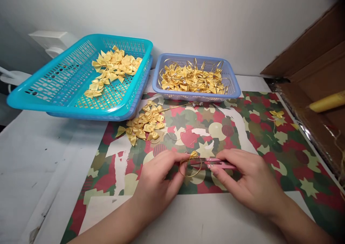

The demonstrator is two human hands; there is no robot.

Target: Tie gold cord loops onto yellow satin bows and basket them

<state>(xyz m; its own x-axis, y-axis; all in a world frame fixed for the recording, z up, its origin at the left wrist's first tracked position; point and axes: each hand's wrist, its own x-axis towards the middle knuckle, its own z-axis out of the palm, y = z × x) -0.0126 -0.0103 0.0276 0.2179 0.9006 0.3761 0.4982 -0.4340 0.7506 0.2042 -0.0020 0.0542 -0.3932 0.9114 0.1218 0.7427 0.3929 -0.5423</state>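
Near the front middle, my left hand pinches a thin gold wire loop with a small yellow bow at its top. From the right, my right hand grips pink tweezers between thumb and fingers. The tweezers point left, and their tips reach to the loop just below the bow. Whether the tips touch the wire is too small to tell. Loose yellow bows lie in a pile beyond my left hand, beside some gold wires.
A turquoise basket with yellow bows stands at the back left. A blue basket behind the hands holds bows on gold wires. Patterned paper covers the table. At the right are a cardboard box and another bow.
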